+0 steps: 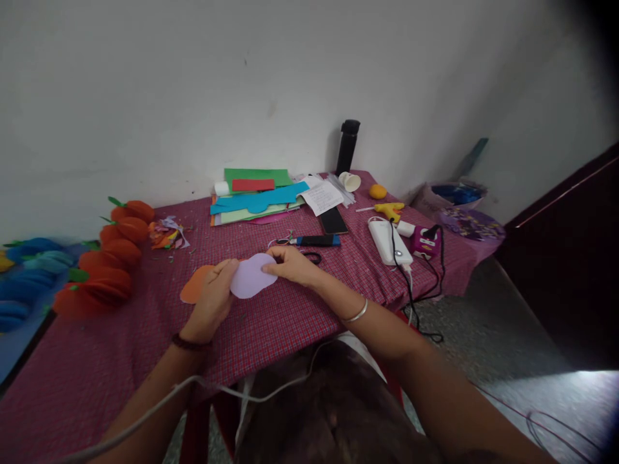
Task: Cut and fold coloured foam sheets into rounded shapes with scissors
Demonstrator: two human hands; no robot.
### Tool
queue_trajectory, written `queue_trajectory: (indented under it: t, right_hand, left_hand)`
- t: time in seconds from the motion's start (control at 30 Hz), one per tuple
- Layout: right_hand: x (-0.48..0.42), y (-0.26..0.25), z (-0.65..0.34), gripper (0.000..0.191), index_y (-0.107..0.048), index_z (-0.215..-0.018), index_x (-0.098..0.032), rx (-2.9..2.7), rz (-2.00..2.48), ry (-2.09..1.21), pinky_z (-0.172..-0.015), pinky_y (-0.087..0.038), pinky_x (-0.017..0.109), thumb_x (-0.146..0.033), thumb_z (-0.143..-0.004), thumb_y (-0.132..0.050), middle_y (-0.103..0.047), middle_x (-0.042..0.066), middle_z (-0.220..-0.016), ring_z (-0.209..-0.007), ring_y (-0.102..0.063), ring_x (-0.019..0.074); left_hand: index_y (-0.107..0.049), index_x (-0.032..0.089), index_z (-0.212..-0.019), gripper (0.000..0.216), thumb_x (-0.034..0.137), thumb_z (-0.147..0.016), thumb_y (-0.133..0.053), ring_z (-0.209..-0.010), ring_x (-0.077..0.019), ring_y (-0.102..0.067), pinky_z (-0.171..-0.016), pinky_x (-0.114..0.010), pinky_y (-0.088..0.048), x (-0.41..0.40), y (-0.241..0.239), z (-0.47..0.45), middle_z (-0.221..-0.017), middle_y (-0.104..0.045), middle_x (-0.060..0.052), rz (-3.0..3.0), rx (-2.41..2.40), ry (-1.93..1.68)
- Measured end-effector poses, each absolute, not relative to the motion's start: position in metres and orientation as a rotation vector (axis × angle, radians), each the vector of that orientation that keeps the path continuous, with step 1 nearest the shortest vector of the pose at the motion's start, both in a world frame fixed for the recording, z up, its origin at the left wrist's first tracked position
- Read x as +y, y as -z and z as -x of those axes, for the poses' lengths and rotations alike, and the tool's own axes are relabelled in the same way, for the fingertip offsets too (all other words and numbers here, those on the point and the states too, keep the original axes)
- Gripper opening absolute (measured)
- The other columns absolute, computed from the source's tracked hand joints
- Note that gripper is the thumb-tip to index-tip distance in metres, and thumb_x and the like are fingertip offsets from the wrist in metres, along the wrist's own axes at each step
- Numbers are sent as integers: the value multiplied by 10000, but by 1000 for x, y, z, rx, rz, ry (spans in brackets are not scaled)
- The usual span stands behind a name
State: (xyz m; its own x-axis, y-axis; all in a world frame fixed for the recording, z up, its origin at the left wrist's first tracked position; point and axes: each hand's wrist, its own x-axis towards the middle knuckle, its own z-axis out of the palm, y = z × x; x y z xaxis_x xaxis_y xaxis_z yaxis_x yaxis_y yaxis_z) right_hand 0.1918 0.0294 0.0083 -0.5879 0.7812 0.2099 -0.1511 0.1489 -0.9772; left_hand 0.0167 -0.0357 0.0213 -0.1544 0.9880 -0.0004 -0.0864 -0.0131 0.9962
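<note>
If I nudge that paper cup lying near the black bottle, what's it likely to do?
The paper cup lies on its side, so it'll probably roll. It looks thin-walled and open-mouthed, so it's likely light and easily dented.

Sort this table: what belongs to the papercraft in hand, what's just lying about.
Belongs, probably: lilac paper shape, held between left hand and right hand; orange paper shape; coloured paper sheets; yellow glue gun.

Lying about, apparently: black flask; tipped paper cup; yellow-orange fruit.

In your grip is a pale lilac, wavy-edged paper cutout [250, 277]; left of your grip, an orange paper cutout [193, 287]; beneath, a red checked fabric tablecloth [283, 322].
</note>
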Motion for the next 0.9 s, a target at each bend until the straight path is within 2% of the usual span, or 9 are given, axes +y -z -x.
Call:
queue_trajectory:
  t: [0.13, 0.23, 0.37, 0.63, 0.8, 0.9]
  right_hand:
    - [29, -10, -192, 259, -562, -707, -154, -1552, 660, -1596, -582, -355, 219, -319, -644, -750, -531, -47, -657, -611, -464, 95]
    - [30, -11, -193, 283, -555, -715, -159, -1441, 697, -1639, -580, -355, 220, -337, -630, -758, -533, -52, -651, -599, -461, 92]
    - [31, -12, -194, 317, -560, -736, -159, -1376, 701, -1652, -594, -374, 222, -370, -628, -772, -561, -43, -669, -607, -481, 92]
    - [28, -12, -193, 359, -639, -816, -126, -1463, 696, -1754, -518, -424, 196, -339, -589, -819, -593, -34, -687, -589, -507, 83]
    - [27, -13, -193, 385, -629, -876, -143, -1421, 692, -1740, -544, -474, 198, -310, -584, -816, -612, -21, -779, -662, -548, 102]
    - [26, -11, -191, 313, -643, -845, -131, -1529, 729, -1627, -556, -451, 198, -256, -599, -790, -594, -38, -715, -627, -516, 91]
  left_hand:
    - [-652, 189, -765, 274, 392, -622, -770, -559, -141, -554, -550, -253, -453, -36, -21, -17, -629, -634, 27, -1137, 1256, -1306]
    - [-676, 167, -703, 257, 309, -540, -815, -549, -145, -551, -538, -254, -447, -38, -21, -19, -601, -645, 14, -1207, 1294, -1225]
    - [-633, 169, -553, 205, 317, -580, -773, -490, -127, -504, -496, -242, -413, -38, -21, -19, -501, -593, 16, -1280, 1325, -1159]
    - [-633, 171, -549, 193, 327, -587, -739, -484, -131, -512, -491, -246, -412, -38, -25, -18, -501, -603, 14, -1370, 1415, -1122]
    - [-625, 177, -581, 171, 324, -620, -704, -473, -138, -503, -475, -253, -396, -38, -23, -18, -499, -584, 20, -1402, 1500, -1192]
    - [-623, 188, -613, 167, 337, -650, -690, -469, -138, -493, -468, -255, -392, -38, -20, -21, -511, -578, 26, -1443, 1509, -1212]
